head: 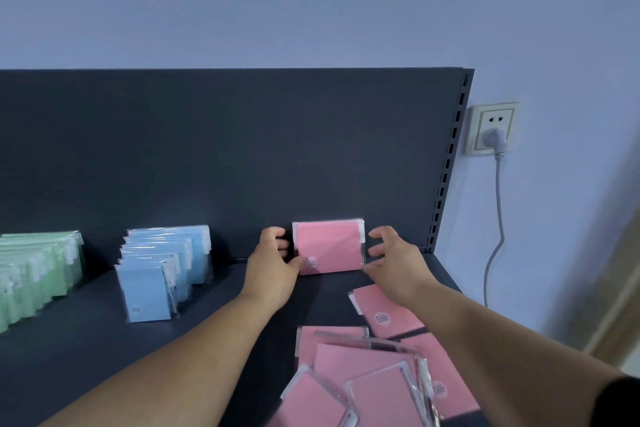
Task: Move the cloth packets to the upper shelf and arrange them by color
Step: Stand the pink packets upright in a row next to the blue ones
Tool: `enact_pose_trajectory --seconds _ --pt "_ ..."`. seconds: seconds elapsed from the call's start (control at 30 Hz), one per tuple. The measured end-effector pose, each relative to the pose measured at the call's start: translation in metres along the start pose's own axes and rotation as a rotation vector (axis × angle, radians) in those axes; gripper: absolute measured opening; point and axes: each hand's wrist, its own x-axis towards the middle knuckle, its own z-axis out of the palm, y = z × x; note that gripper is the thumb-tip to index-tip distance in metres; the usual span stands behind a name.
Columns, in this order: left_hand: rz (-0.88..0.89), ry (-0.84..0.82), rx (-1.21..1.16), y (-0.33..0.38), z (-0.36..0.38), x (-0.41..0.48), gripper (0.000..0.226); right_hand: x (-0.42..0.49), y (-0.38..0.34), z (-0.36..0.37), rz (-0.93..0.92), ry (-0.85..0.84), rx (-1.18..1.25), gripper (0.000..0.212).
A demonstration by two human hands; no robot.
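One pink cloth packet stands upright against the dark back panel of the shelf. My left hand holds its left edge, fingers curled beside it and thumb on its lower front corner. My right hand is at its right edge with fingers curved and spread, thumb tip by the lower right corner. Several loose pink packets lie in a heap on the shelf under my right forearm. A row of blue packets stands to the left, and a row of green packets stands at the far left.
The slotted upright ends the shelf on the right. Beyond it, a wall socket holds a plug whose cable hangs down. Bare shelf surface lies between the blue row and the pink packet.
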Motion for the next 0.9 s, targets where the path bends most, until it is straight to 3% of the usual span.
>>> enact_pose_trajectory --seconds 0.17,0.3,0.6,0.77,0.9 --pt "0.104 0.038 0.105 0.009 -0.011 -0.018 0.036 -0.012 0.007 -0.014 -0.008 0.023 -0.018 0.04" --pt "0.072 -0.251 0.156 0.023 -0.021 -0.035 0.018 -0.027 0.01 -0.021 -0.026 0.003 -0.066 0.021" --pt "0.036 -0.762 0.507 0.056 -0.041 -0.067 0.055 -0.055 0.006 -0.033 -0.026 -0.097 -0.133 0.014" --pt "0.073 -0.779 0.542 0.053 -0.036 -0.071 0.035 -0.061 0.004 -0.032 -0.027 -0.089 -0.093 0.017" --pt "0.071 -0.674 0.468 0.047 -0.033 -0.07 0.032 -0.068 0.0 -0.031 -0.021 -0.202 -0.016 0.036"
